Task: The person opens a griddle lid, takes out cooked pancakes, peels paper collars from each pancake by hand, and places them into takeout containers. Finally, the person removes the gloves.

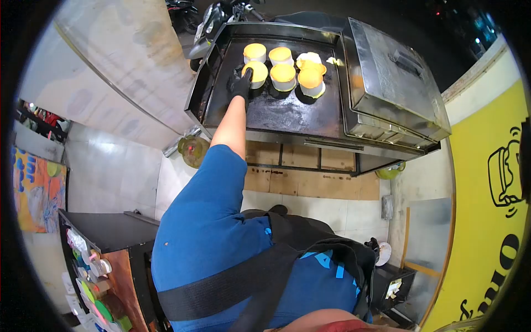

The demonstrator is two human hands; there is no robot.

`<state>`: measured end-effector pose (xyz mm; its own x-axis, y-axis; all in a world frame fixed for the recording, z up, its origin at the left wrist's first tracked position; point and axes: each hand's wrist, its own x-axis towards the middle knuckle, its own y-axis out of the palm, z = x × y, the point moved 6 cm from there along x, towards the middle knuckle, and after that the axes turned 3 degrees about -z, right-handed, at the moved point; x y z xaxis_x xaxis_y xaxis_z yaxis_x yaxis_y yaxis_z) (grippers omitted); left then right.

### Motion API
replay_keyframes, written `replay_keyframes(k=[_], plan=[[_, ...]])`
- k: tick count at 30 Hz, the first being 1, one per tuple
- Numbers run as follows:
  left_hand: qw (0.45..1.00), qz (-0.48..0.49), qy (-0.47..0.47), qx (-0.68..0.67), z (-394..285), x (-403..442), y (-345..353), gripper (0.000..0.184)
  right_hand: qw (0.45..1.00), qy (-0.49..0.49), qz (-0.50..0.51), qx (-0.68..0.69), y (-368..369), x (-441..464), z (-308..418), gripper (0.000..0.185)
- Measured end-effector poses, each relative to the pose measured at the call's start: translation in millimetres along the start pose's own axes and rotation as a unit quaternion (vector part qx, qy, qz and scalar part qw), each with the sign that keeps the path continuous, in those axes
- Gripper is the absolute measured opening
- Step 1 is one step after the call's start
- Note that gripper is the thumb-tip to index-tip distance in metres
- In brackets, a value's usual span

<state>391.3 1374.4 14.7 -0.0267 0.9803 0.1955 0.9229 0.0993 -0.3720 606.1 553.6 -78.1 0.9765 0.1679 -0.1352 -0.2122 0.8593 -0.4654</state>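
My left hand (241, 84), in a black glove, reaches over the dark griddle plate (287, 116). Its fingers are closed against the left side of the near-left ring mould (258, 84), which has a yellow-orange, round top. Beside it stand more pale cylinders with the same tops: a middle front mould (284, 86) and a right front mould (311, 90). Behind are a back left mould (255, 57) and a back middle mould (281, 62). Pale, ragged food (308, 57) shows around the back right one. My right hand is not visible.
A closed metal box with a handled lid (392, 66) sits at the griddle's right. Raised metal edges surround the plate. Flattened cardboard (310, 182) lies below. A shelf with jars (99, 288) is at lower left, and a motorbike (218, 19) is parked behind.
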Motion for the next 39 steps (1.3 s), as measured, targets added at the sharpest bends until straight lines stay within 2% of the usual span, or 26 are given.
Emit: replay_keyframes(k=[2,4,7,8,9,11,13,15,17,18,19,21,23,24,25,27,28,29,31,32,33,34,35,37,38,39], plan=[[0.969,0.040,0.054,-0.236,-5.8,12.3,16.5,0.057,0.999,-0.021,0.013,-0.030,2.4,5.5,17.0,0.033],[0.965,0.078,0.033,-0.247,-9.6,14.4,17.7,0.057,0.999,-0.031,0.032,0.016,16.2,13.5,28.5,0.032],[0.985,0.058,0.019,-0.161,-52.3,-11.1,-15.5,0.035,0.997,-0.067,0.031,-0.013,50.8,13.1,67.5,0.031],[0.909,0.102,-0.090,-0.394,-21.6,-0.3,-0.3,0.036,0.995,-0.077,0.060,0.001,60.3,15.2,79.0,0.031],[0.766,0.137,-0.189,-0.600,2.1,8.7,15.2,0.037,0.995,-0.080,0.063,-0.001,69.1,18.5,90.0,0.031],[0.635,0.186,-0.305,-0.685,-42.4,-34.7,-24.1,0.047,0.994,-0.064,0.092,0.011,96.1,16.4,135.9,0.031],[0.611,0.232,-0.256,-0.712,-27.7,-31.7,-34.1,0.049,0.990,-0.065,0.116,0.036,119.3,21.4,165.3,0.030],[0.529,0.285,-0.303,-0.740,-37.9,-66.6,-43.2,0.055,0.975,-0.119,0.179,0.064,152.8,12.2,220.2,0.029],[0.517,0.331,-0.297,-0.732,-55.7,-104.7,-54.4,0.058,0.952,-0.187,0.237,0.051,187.8,3.6,268.5,0.030],[0.448,0.405,-0.312,-0.733,-71.0,-128.6,-54.8,0.057,0.938,-0.247,0.238,0.049,205.7,-4.6,295.8,0.032],[0.484,0.392,-0.286,-0.728,-99.5,-155.7,-66.9,0.056,0.921,-0.305,0.237,0.045,223.7,-15.7,323.7,0.034],[0.415,0.416,-0.336,-0.736,-112.0,-194.3,-53.3,0.053,0.826,-0.521,0.211,-0.039,251.7,-47.8,394.6,0.047],[0.330,0.402,-0.404,-0.752,-133.2,-226.1,-38.2,0.048,0.776,-0.603,0.184,-0.017,270.2,-75.0,446.0,0.070],[0.409,0.399,-0.358,-0.739,-143.6,-233.9,-30.0,0.044,0.766,-0.628,0.135,-0.034,273.6,-84.2,464.6,0.081],[0.374,0.433,-0.354,-0.740,-163.0,-247.9,-35.0,0.044,0.753,-0.651,0.085,-0.051,273.8,-90.2,478.9,0.093],[0.480,0.454,-0.327,-0.675,-181.7,-259.3,-33.6,0.044,0.764,-0.644,0.034,-0.040,268.1,-85.7,494.6,0.104],[0.454,0.421,-0.332,-0.711,-203.5,-260.9,-39.9,0.043,0.755,-0.655,-0.018,-0.038,256.1,-86.5,499.6,0.107],[0.450,0.429,-0.336,-0.708,-215.1,-266.7,-47.3,0.043,0.791,-0.610,0.044,0.031,245.8,-82.9,511.7,0.107],[0.686,0.380,-0.012,-0.620,-230.5,-260.5,-85.5,0.044,0.795,-0.589,0.141,0.043,225.3,-85.0,524.0,0.107],[0.740,0.362,0.073,-0.562,-229.3,-259.5,-90.0,0.044,0.799,-0.585,0.136,0.037,213.2,-82.7,526.7,0.107],[0.787,0.330,0.154,-0.499,-227.8,-259.0,-94.8,0.044,0.794,-0.572,0.203,0.015,209.6,-82.3,526.2,0.107],[0.680,0.459,-0.101,-0.563,-225.1,-265.0,-78.6,0.045,0.793,-0.563,0.233,0.004,206.6,-82.4,521.4,0.107],[0.642,0.496,-0.171,-0.559,-224.8,-275.7,-67.8,0.045,0.791,-0.552,0.262,-0.009,203.4,-82.6,516.4,0.107],[0.560,0.544,-0.322,-0.536,-222.8,-299.0,-49.4,0.047,0.796,-0.581,0.164,0.039,182.4,-84.0,508.1,0.104],[0.668,0.471,-0.228,-0.529,-207.8,-292.3,-33.2,0.048,0.824,-0.545,0.142,0.064,177.6,-75.8,492.5,0.102],[0.726,0.446,-0.142,-0.503,-195.6,-290.9,-22.1,0.048,0.867,-0.450,0.159,0.143,179.9,-73.4,475.3,0.089]])
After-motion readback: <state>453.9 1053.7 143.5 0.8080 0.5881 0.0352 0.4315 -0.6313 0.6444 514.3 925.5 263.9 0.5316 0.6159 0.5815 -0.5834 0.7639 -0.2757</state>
